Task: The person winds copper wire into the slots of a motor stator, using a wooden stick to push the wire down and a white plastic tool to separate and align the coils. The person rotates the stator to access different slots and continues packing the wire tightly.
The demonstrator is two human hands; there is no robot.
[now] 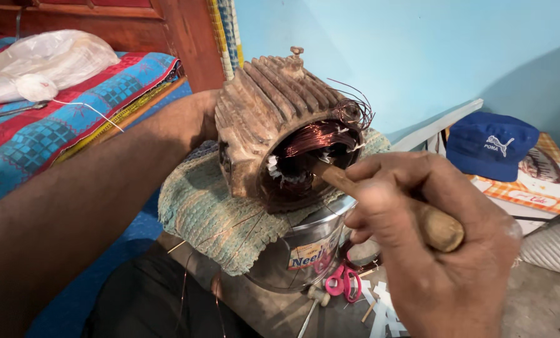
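Nearest the camera, your right hand is closed around a wooden stick, fingers wrapped tight on its thicker end. The thin end of the stick reaches into the open mouth of the motor stator, touching the copper windings inside.

The stator, a rusty ribbed housing, lies on its side with its opening turned towards you. It rests on a greenish woven cloth, which is draped over a shiny metal tin directly under the stator. Below the stator, beside the tin, pink-handled scissors lie on the floor among small white scraps.

Your left arm crosses in from the left of the stator, and your left hand goes behind its far side; I cannot tell whether those fingers are gripping or just pressed against it. Loose copper wire ends stick out at the stator's upper right rim.

Farther right of the stator sits a blue cap. Far left of it, a clear plastic bag lies on a patterned bedcover.
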